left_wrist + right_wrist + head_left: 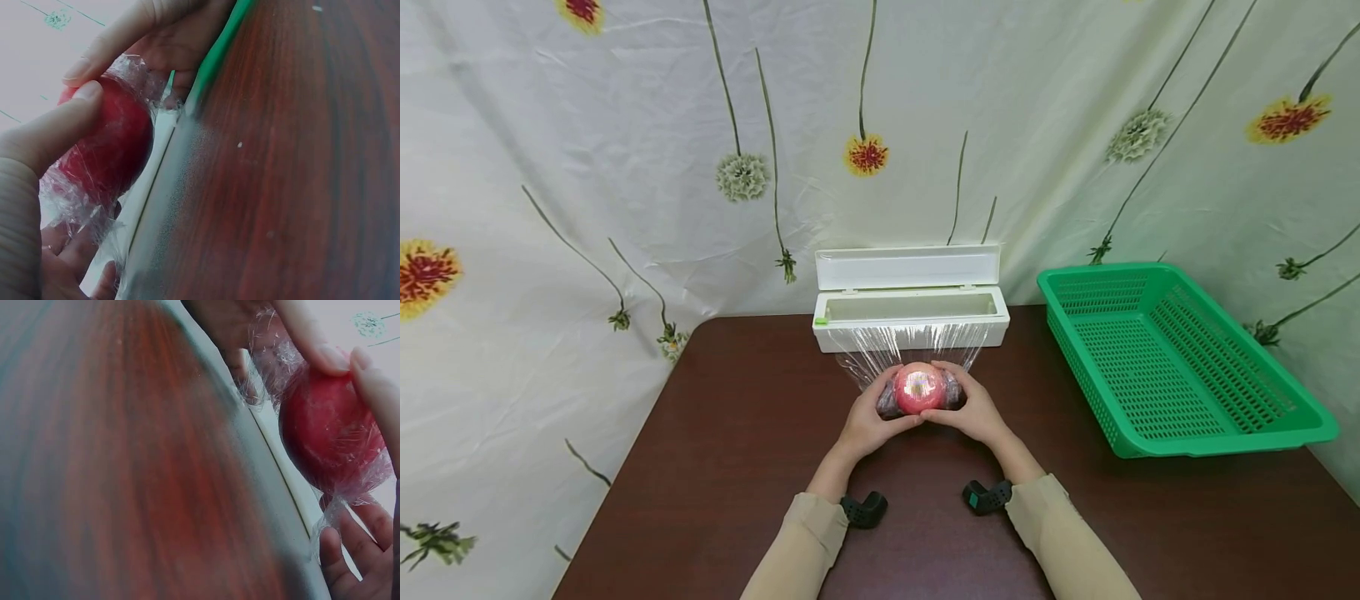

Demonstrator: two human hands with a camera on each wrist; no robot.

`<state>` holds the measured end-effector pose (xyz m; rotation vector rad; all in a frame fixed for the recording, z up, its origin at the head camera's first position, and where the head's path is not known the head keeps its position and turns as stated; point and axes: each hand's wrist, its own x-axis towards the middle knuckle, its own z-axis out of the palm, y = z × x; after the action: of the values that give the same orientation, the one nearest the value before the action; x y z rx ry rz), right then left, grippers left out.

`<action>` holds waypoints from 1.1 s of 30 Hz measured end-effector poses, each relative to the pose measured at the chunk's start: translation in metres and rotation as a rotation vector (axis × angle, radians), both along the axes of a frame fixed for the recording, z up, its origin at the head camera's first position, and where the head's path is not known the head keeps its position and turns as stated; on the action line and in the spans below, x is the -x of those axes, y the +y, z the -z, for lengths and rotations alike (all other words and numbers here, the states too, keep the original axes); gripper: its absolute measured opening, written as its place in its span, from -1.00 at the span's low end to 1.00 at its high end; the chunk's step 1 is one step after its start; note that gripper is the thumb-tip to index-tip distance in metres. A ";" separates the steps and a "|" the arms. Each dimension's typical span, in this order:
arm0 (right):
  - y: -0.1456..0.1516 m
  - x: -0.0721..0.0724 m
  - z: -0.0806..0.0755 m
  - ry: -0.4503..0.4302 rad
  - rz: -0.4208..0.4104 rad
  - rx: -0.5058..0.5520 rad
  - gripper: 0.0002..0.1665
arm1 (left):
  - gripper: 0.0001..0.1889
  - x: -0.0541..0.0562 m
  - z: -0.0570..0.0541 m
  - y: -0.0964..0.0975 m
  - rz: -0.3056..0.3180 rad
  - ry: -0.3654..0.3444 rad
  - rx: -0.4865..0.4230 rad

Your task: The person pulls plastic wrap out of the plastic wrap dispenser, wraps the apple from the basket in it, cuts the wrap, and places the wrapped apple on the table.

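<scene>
Red fruit (pixel 919 388); box interior (pixel 910 307) in head view only

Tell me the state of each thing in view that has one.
White box: lid open, raised.
Clear film: wrinkled, spread over the box's front.
Red fruit: wrapped in film.
Green basket: upright, open-topped.
Left hand: gripping the fruit.
Right hand: gripping it too.

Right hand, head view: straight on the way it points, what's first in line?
The red round item already in the right hand's grip. Past that, likely the clear film, then the white box; depth is unclear.
</scene>
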<state>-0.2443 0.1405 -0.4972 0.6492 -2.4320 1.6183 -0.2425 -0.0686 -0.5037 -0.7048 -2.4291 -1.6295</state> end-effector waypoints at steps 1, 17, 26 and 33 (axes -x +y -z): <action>0.001 0.002 0.004 -0.006 -0.001 0.001 -0.13 | -0.16 0.000 0.000 0.000 -0.007 -0.002 0.007; -0.004 -0.017 -0.032 -0.095 -0.001 0.031 -0.12 | -0.23 0.000 0.001 0.000 -0.078 0.011 0.085; -0.004 -0.018 -0.031 -0.138 -0.039 0.030 0.03 | -0.28 -0.001 -0.002 0.000 -0.092 -0.057 0.070; -0.004 -0.019 -0.033 -0.104 -0.013 -0.014 -0.07 | -0.29 -0.002 -0.002 0.001 -0.120 -0.058 0.071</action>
<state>-0.2257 0.1362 -0.4637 0.5990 -2.5186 1.6818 -0.2401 -0.0676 -0.5020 -0.5167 -2.5273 -1.5463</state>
